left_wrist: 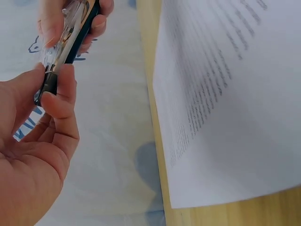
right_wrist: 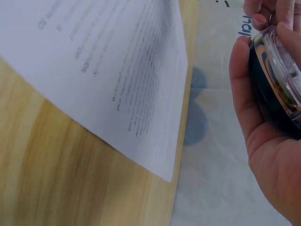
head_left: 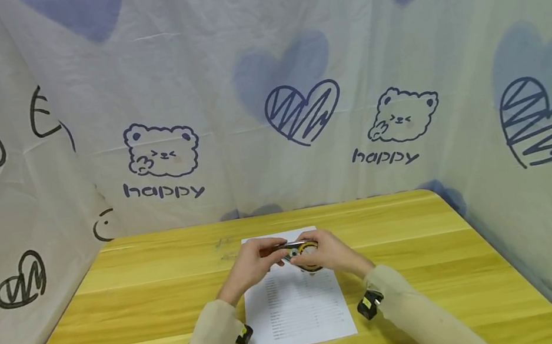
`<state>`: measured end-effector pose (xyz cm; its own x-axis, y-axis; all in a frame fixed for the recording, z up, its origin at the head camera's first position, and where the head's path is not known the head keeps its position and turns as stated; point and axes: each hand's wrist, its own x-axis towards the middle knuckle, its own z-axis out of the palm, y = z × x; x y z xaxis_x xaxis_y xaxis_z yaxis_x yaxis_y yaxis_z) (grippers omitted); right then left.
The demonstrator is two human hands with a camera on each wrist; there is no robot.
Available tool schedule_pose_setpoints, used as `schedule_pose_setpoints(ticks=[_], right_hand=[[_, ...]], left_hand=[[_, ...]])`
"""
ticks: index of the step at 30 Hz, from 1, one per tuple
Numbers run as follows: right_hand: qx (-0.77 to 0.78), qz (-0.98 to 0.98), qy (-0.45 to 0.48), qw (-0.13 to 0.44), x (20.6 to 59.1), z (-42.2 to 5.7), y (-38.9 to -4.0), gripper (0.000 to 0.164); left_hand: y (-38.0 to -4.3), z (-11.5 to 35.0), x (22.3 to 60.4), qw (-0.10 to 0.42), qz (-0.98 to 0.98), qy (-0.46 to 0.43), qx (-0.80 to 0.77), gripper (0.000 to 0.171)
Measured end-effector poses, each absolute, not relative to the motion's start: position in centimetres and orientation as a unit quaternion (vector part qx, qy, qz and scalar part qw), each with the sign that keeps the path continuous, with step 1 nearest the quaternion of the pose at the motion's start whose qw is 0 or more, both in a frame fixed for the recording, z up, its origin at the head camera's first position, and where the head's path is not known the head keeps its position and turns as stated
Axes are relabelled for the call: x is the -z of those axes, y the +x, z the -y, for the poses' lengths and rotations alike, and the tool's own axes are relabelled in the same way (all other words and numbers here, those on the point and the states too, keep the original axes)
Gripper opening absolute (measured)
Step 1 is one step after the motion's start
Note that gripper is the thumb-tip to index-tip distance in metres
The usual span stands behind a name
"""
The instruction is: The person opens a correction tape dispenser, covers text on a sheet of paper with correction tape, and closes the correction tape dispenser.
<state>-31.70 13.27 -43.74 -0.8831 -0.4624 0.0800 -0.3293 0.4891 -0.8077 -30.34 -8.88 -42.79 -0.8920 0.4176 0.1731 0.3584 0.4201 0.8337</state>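
Note:
Both hands hold a correction tape dispenser (head_left: pixel 308 249) above a printed sheet of paper (head_left: pixel 299 311). It has a dark body, a clear cover and a yellow toothed wheel. My left hand (head_left: pixel 254 265) pinches its narrow end between thumb and fingers, as the left wrist view shows at the dark tip (left_wrist: pixel 50 84). Around the wide end, my right hand (head_left: pixel 330 253) curls its fingers along the dark side, with the thumb over the clear cover (right_wrist: pixel 282 63). Part of the dispenser is hidden behind the fingers.
The paper lies on a yellow wood-grain table (head_left: pixel 116 320), lines of print running down it. A white curtain (head_left: pixel 229 143) with hearts and bear drawings hangs behind and at both sides. Small black cameras (head_left: pixel 369 304) sit at both wrists.

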Motion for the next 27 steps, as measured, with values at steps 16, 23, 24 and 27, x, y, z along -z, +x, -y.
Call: schedule_pose_setpoints(ticks=[16, 23, 24, 27], right_hand=[[0.463, -0.830, -0.280, 0.138, 43.6, -13.8, -31.7, 0.028], [0.454, -0.830, -0.280, 0.163, 43.4, -14.0, -31.4, 0.027], [0.454, -0.829, -0.281, 0.165, 43.4, -14.0, -31.4, 0.027], [0.454, -0.828, -0.284, 0.166, 43.5, -13.9, -31.5, 0.028]], left_hand=[[-30.1, 9.2, 42.5, 0.081, -0.802, 0.231, -0.544, 0.023], [-30.1, 9.6, 42.4, 0.109, -0.802, 0.245, -0.534, 0.023], [-30.1, 9.7, 42.4, 0.111, -0.802, 0.247, -0.533, 0.023], [-30.1, 9.9, 42.4, 0.114, -0.801, 0.252, -0.531, 0.024]])
